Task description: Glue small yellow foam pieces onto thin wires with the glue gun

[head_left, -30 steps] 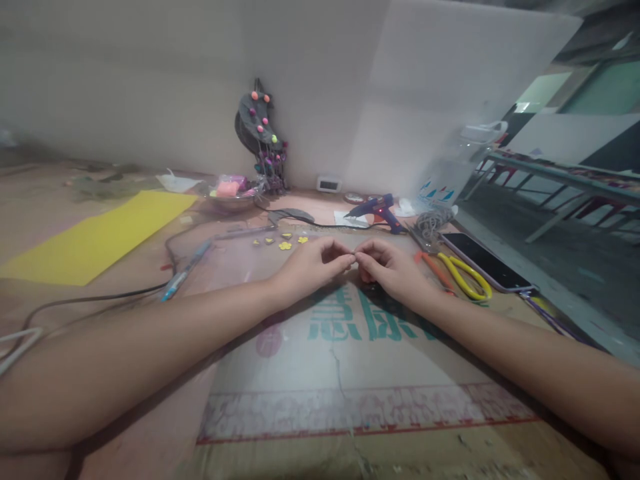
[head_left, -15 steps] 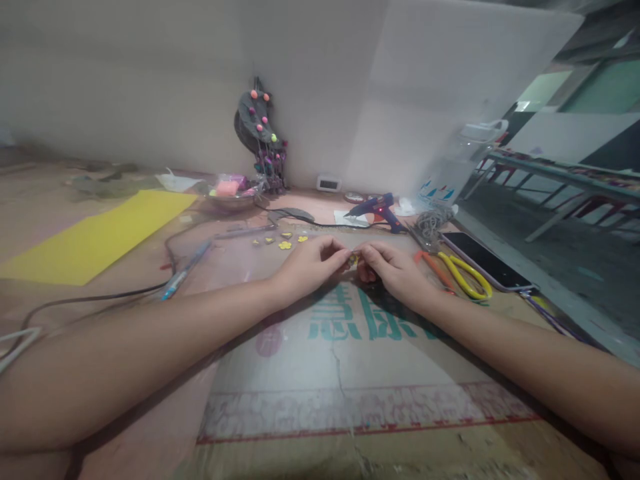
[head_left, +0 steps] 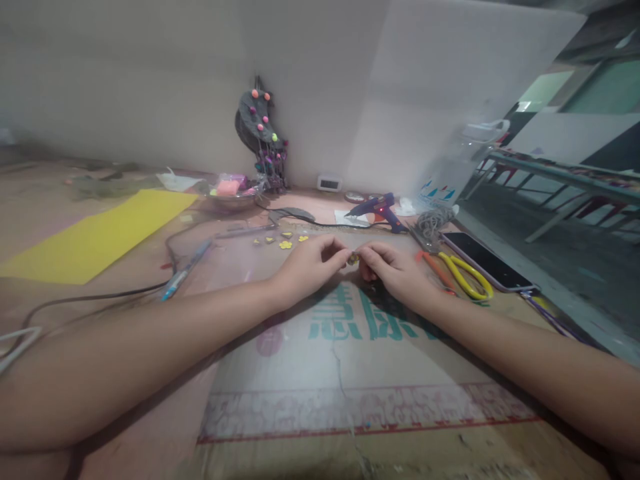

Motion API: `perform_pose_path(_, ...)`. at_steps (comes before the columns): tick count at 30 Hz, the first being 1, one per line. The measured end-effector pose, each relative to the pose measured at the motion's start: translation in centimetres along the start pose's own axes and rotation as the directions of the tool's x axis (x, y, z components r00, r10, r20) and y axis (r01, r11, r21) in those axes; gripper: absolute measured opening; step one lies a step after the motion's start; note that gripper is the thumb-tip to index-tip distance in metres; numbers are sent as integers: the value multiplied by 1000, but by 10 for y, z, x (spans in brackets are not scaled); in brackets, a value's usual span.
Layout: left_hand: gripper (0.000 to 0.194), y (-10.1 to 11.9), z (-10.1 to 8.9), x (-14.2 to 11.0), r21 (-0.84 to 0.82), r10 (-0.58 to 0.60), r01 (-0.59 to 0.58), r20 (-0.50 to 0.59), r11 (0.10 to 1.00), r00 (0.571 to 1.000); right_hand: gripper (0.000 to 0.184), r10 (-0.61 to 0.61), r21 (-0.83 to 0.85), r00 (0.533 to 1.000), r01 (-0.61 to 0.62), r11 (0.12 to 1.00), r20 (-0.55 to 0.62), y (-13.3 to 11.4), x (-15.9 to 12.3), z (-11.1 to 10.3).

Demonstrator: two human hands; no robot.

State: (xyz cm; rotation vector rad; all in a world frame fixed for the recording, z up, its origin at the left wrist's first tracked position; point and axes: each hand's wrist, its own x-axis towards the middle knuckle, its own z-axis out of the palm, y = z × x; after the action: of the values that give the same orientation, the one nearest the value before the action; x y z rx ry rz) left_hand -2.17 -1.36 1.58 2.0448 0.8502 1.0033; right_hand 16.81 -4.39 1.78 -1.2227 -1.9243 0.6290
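Fingertip to fingertip, my left hand [head_left: 320,263] and my right hand [head_left: 387,265] meet over the printed cardboard [head_left: 280,393]. Both pinch a small yellow piece [head_left: 353,258], mostly covered by the fingers; its exact shape is hard to make out. Just beyond my left hand lie a yellow flower cutout [head_left: 285,245] and several other small yellow pieces [head_left: 270,240]. To the right of my right hand rest scissors with yellow handles [head_left: 465,275] and an orange-handled tool [head_left: 437,270].
A blue glue gun [head_left: 377,208] with a lit red light sits at the back. A phone [head_left: 487,260] and grey yarn [head_left: 430,223] are at right. Yellow sheet [head_left: 100,237], pens [head_left: 187,270] and a cable [head_left: 100,295] lie left. A moon-shaped decoration [head_left: 257,120] leans by the wall.
The small yellow piece has turned slightly between my fingertips. Both hands stay in nearly the same place, and the things on the table have not moved.
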Motion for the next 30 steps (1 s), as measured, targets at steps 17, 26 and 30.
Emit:
perform_pose_path(17, 18, 1, 0, -1, 34, 34, -32, -58, 999, 998, 28, 45, 74, 995, -38, 997, -92, -4, -1, 3)
perform_pose_path(26, 19, 0, 0, -2, 49, 42, -39, -49, 998, 998, 32, 76, 21, 997, -76, 997, -2, 6, -1, 4)
perform_pose_path(30, 20, 0, 0, -2, 57, 80, -78, -29, 995, 996, 35, 118, 119, 993, -119, 986, 16, 5, 1, 5)
